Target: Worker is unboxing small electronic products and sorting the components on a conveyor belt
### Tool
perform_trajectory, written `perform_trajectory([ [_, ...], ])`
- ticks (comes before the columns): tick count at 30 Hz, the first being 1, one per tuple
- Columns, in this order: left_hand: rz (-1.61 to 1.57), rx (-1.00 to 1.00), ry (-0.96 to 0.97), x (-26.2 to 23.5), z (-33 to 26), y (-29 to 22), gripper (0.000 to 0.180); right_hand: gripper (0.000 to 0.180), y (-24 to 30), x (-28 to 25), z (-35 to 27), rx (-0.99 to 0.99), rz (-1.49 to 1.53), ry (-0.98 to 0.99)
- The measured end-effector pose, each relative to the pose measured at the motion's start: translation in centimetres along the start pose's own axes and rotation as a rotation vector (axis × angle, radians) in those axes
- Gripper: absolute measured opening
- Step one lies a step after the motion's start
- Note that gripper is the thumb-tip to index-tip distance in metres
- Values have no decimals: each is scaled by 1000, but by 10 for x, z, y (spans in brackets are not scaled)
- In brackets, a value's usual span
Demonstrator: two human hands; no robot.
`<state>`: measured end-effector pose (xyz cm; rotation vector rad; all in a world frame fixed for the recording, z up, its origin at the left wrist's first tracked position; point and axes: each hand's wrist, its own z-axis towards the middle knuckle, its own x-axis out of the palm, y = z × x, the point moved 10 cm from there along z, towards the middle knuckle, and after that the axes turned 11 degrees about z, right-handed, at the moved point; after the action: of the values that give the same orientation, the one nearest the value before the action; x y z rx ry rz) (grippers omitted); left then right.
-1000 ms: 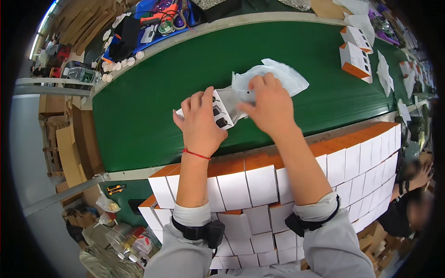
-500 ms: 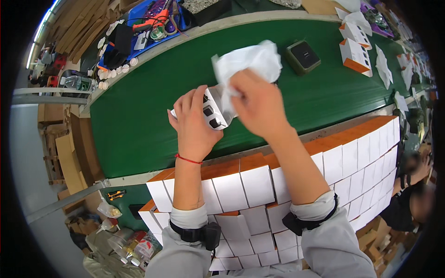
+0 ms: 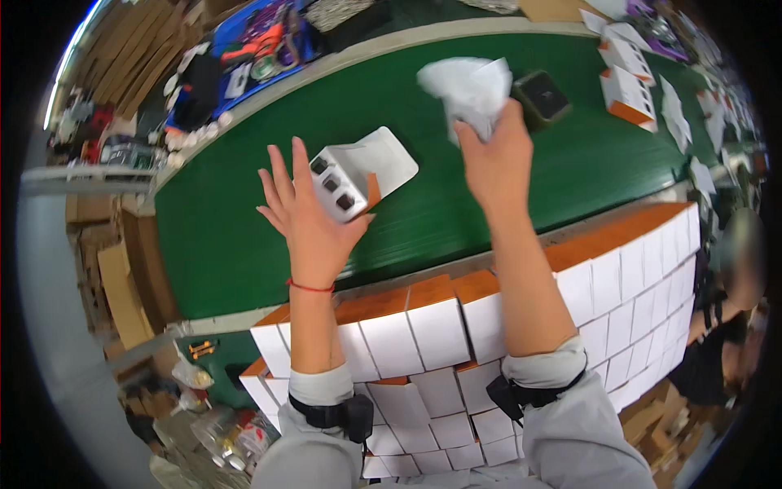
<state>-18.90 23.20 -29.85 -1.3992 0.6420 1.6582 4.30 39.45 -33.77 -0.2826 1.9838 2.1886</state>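
Observation:
A small white and orange box (image 3: 336,186) lies on the green work surface (image 3: 244,236), its white flap (image 3: 393,160) folded out to the right. Dark square pictures show on its near side. Beside its left end is my left hand (image 3: 311,216), open with fingers spread; the thumb lies close to the box's lower corner. Farther right, my right hand (image 3: 498,159) is closed on a crumpled thin white bag (image 3: 471,88), slightly blurred; whether anything is inside cannot be seen. Just beyond the bag stands a dark green square device (image 3: 541,99) with rounded corners.
White and orange boxes (image 3: 436,326) form a stacked wall along the near edge, under my forearms. More boxes (image 3: 626,96) and white wrappers (image 3: 673,114) lie at the far right. A blue tray (image 3: 305,45) with tools is at the back left. Another person (image 3: 725,342) is at the right.
My right hand has pulled the white bag away from the box, to the right. My left hand has let go of the box and spread its fingers; the box's flap now shows.

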Motion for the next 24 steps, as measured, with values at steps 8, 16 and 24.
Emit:
perform_trajectory([
  [8,-555,253,238,-47,-30,-39,68,88,5,3,-3,-336,-347,-6],
  [16,-123,-345,356,-63,-186,156,93,79,8,30,-9,-174,-140,186],
  [24,-174,-181,230,-97,-122,180,71,69,4,41,-18,-118,113,365],
])
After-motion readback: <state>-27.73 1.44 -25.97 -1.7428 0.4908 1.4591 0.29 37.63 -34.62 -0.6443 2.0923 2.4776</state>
